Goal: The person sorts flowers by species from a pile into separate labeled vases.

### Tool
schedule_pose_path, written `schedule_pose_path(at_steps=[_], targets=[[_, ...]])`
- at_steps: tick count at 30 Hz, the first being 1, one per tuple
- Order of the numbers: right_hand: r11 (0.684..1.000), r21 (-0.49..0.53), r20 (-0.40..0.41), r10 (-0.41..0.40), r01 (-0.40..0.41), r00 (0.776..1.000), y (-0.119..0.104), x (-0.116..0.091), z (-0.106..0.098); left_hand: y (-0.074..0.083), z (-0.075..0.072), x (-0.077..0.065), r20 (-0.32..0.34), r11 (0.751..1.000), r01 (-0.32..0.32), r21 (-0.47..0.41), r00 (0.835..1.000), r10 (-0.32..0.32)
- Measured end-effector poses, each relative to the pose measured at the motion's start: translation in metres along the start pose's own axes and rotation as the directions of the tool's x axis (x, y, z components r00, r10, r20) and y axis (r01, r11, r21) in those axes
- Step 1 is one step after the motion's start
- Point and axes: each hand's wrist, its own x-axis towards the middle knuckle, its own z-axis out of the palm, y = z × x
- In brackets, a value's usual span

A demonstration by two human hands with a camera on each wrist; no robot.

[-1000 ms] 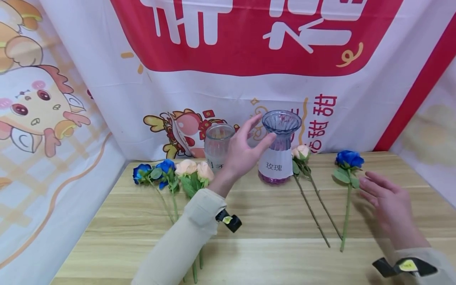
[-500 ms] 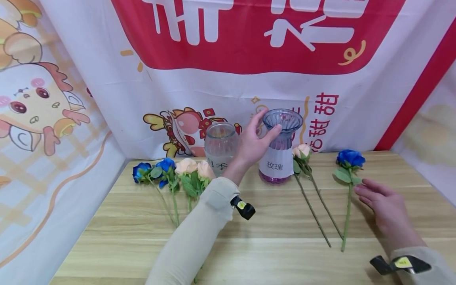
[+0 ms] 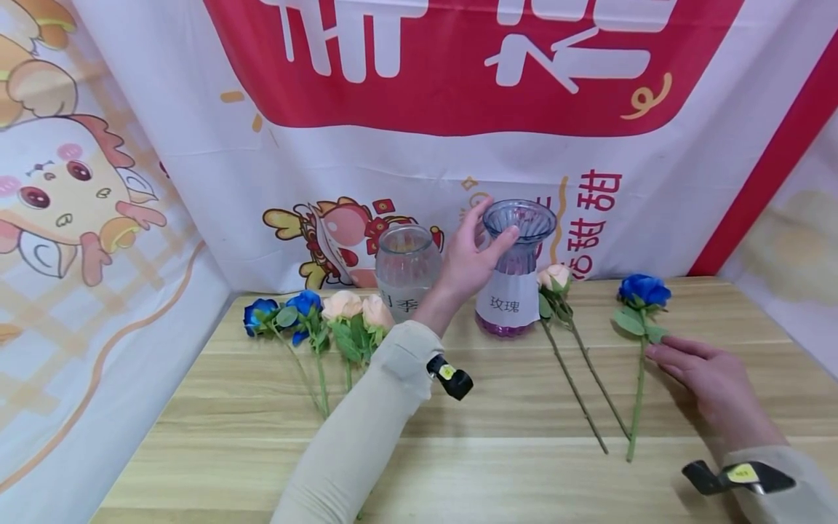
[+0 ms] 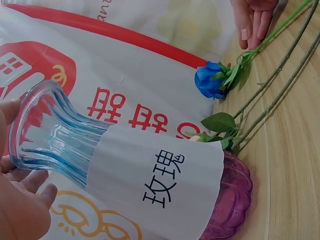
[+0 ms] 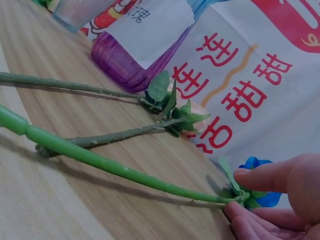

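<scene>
In my head view, the left hand [image 3: 466, 258] grasps the labelled vase [image 3: 507, 295] by its neck, upright on the wooden table [image 3: 511, 451], and the right hand [image 3: 703, 378] is at the stem of the blue rose [image 3: 644, 291], lying right of a peach bloom [image 3: 555, 278]. My left-wrist view shows digits around the flared rim. In my right-wrist view, thumb [image 5: 267, 176] and fingers stand apart, unclenched, just under the blue petals; whether they press the stem, I can't tell.
</scene>
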Motion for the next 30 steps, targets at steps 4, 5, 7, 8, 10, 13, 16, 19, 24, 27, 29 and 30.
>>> schedule_pose_path(at_steps=[4, 5, 7, 8, 10, 13, 16, 19, 24, 27, 29, 30], targets=[[0.991, -0.133, -0.005, -0.002, 0.001, 1.0, -0.004, 0.002, 0.0, 0.001, 0.0, 0.001, 0.0, 1.0, 0.012, -0.024, 1.0, -0.012], [0.989, -0.149, -0.009, 0.0, -0.002, 1.0, -0.005, 0.003, 0.001, 0.002, 0.0, 0.001, 0.0, 0.999, 0.016, -0.03, 1.0, -0.016], [0.984, -0.177, -0.024, -0.004, 0.0, 1.0, -0.008, 0.005, 0.003, 0.003, 0.0, 0.002, -0.003, 0.999, 0.026, -0.039, 1.0, -0.027], [0.982, -0.189, -0.039, -0.007, 0.0, 0.999, -0.01, 0.006, 0.004, 0.003, 0.0, 0.002, -0.004, 0.999, 0.032, -0.041, 0.999, -0.032], [0.976, -0.217, -0.073, -0.017, 0.001, 0.997, -0.013, 0.007, 0.008, 0.004, 0.0, 0.003, -0.007, 0.998, 0.037, -0.046, 0.999, -0.037], [0.964, -0.267, -0.123, -0.034, 0.0, 0.992, -0.017, 0.005, 0.015, 0.004, 0.0, 0.003, -0.009, 0.998, 0.04, -0.053, 0.999, -0.04], [0.95, -0.312, -0.149, -0.052, 0.003, 0.987, -0.02, 0.003, 0.022, 0.003, 0.0, 0.002, -0.011, 0.997, 0.042, -0.06, 0.999, -0.043], [0.941, -0.339, -0.16, -0.075, 0.016, 0.984, -0.021, 0.0, 0.027, 0.002, -0.002, 0.001, -0.023, 0.997, 0.047, -0.06, 0.999, -0.048], [0.945, -0.327, -0.162, -0.083, 0.026, 0.983, -0.02, -0.001, 0.029, 0.002, -0.005, -0.003, -0.038, 0.996, 0.063, -0.064, 0.997, -0.065], [0.953, -0.3, -0.165, -0.084, 0.031, 0.983, -0.018, 0.0, 0.028, 0.003, -0.005, -0.003, -0.039, 0.995, 0.065, -0.073, 0.997, -0.068], [0.958, -0.283, -0.17, -0.091, 0.04, 0.981, -0.017, 0.001, 0.026, 0.003, -0.005, -0.002, -0.039, 0.995, 0.059, -0.078, 0.997, -0.062], [0.962, -0.271, -0.167, -0.09, 0.042, 0.982, -0.017, 0.002, 0.025, 0.004, -0.004, -0.001, -0.037, 0.995, 0.055, -0.081, 0.998, -0.058]])
